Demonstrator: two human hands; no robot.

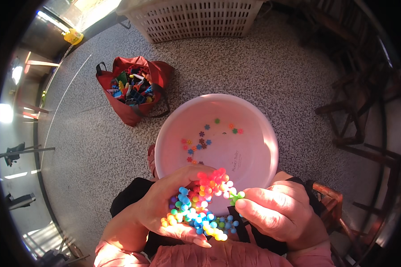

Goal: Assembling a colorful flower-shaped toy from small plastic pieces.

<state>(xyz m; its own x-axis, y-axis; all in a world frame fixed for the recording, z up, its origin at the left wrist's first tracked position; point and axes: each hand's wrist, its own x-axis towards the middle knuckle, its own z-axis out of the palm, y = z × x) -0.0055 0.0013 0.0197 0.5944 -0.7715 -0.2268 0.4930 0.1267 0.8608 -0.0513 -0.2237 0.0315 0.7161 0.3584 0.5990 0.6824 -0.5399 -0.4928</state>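
In my left hand (162,202) rests a joined cluster of small knobbed, flower-shaped plastic building pieces (199,213), in red, orange, blue, yellow and other colours. My fingers curl round it from the left, with the thumb along its near side. My right hand (278,211) pinches a green flower-shaped piece (237,196) between thumb and fingers at the right edge of the cluster. Whether that piece is joined to the cluster I cannot tell. Both hands are over my lap, at the near edge of a pink basin (161,133). Loose flower-shaped pieces (202,141) lie scattered on the basin's bottom.
Beyond the basin to the left stands a red bag (118,106) full of mixed toy parts. A white slatted basket (194,24) is at the far side on the speckled floor (294,71). Wooden stools (338,120) stand at the right, and a yellow container (73,36) sits far left.
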